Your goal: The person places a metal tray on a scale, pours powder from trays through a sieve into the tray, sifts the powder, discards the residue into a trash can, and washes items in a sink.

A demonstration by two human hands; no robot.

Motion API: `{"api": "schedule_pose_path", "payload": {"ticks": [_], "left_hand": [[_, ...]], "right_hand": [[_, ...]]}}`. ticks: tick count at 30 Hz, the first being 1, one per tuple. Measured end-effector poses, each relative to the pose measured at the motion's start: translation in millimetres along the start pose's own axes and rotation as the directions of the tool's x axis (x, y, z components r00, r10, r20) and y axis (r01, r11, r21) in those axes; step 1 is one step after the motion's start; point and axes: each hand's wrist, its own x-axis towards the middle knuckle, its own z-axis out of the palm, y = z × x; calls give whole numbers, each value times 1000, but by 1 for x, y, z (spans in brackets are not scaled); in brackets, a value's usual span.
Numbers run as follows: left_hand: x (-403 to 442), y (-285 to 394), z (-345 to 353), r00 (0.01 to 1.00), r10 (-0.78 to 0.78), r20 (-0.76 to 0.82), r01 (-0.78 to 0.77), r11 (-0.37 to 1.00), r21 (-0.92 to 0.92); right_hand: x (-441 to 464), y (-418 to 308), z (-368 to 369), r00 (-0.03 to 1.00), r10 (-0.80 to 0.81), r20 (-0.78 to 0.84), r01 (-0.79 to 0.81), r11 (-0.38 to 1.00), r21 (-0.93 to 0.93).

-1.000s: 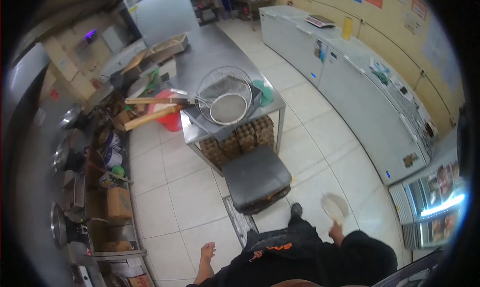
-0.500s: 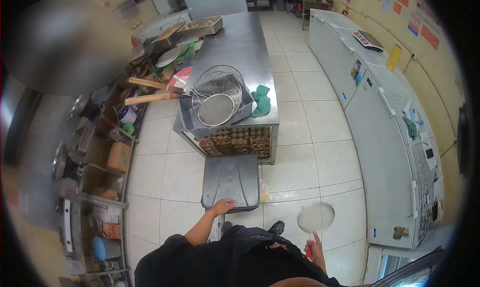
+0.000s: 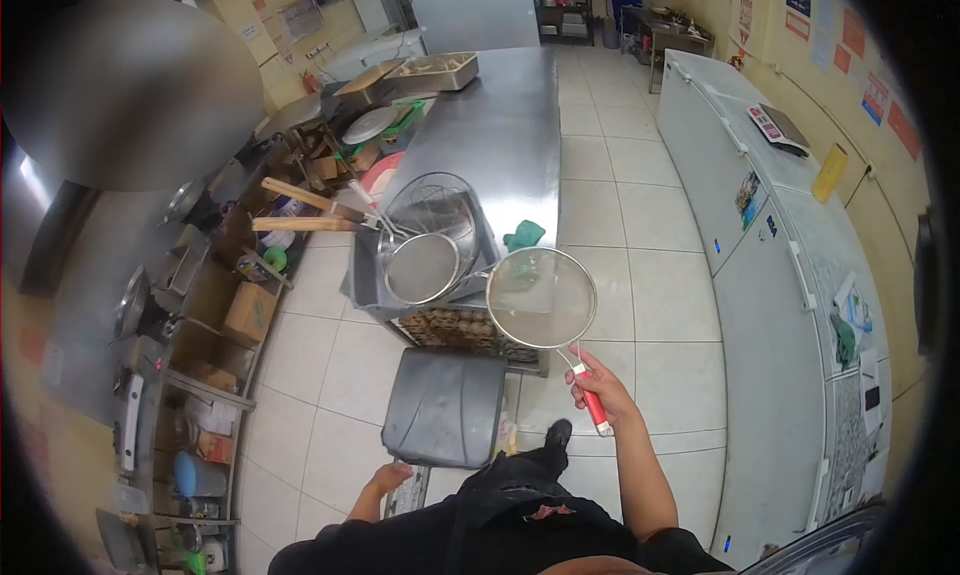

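Note:
A round mesh strainer with a red handle is held up in my right hand, its fingers wrapped round the handle. The strainer overlaps the near right corner of the steel table in view. On that end of the table, a grey bin holds a wire basket and another strainer, with wooden handles sticking out to the left. A green cloth lies beside the bin. My left hand hangs low by the near edge of a dark lidded container; its fingers look curled, and their contents are unclear.
The steel table runs away from me, with egg trays under its near end. White chest freezers line the right side, one bearing a scale. Shelves with boxes stand at left.
My right hand has raised the strainer from low over the floor to the table's near corner. My left hand has lowered from over the dark container. The view has shifted.

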Motion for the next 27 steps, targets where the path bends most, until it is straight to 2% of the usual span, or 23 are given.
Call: {"api": "schedule_pose_path", "payload": {"ticks": [1,2,4,5,7,8,10,12,13,14,16,17,19,21,22,24,26,27], "left_hand": [[7,18,5,997,57,-59,-59,998,-34],[21,42,10,997,61,-43,-63,997,-34],[70,110,9,988,137,-68,-153,910,-386],[89,162,-1,985,168,-47,-173,912,-372],[116,284,-45,961,277,-22,-247,816,-523],[138,331,-70,950,311,31,-254,825,-505],[178,426,-101,887,461,-24,-389,719,-576],[217,517,-141,840,537,-80,-471,648,-598],[264,537,-150,834,531,-148,-523,679,-515],[283,567,-170,857,476,-199,-508,709,-490],[345,623,-199,774,549,-316,-633,687,-357],[372,651,-215,771,550,-321,-636,689,-347],[427,703,-244,742,560,-370,-598,801,12],[488,745,-259,732,528,-430,-555,829,72],[523,757,-266,727,518,-452,-523,843,125],[585,776,-277,733,446,-514,-474,876,86],[602,808,-294,737,378,-560,-430,902,43],[589,834,-307,852,226,-471,-280,959,-45]], "right_hand": [[7,-13,-12,1000,8,21,-9,999,47],[13,-25,-28,1000,11,5,-12,999,47],[25,-56,-68,999,36,-17,-35,997,73],[30,-72,-91,999,12,-49,-8,997,73],[34,-103,-132,991,67,-118,-59,996,70],[36,-122,-147,983,41,-177,-26,996,86],[34,-159,-181,930,98,-353,-89,995,43],[39,-193,-224,874,91,-477,-90,996,25],[45,-209,-241,832,101,-545,-111,994,16],[51,-223,-251,827,88,-556,-95,995,15],[67,-248,-284,728,52,-684,-65,998,7],[80,-259,-299,734,50,-677,-59,998,9],[109,-287,-338,672,21,-740,-29,1000,2],[141,-311,-394,675,25,-737,-42,999,-5],[168,-326,-415,715,39,-698,-80,996,-26],[218,-376,-464,693,57,-718,-128,991,-44],[293,-443,-497,752,69,-656,-173,980,-95],[330,-470,-506,776,62,-627,-167,980,-110]]}}
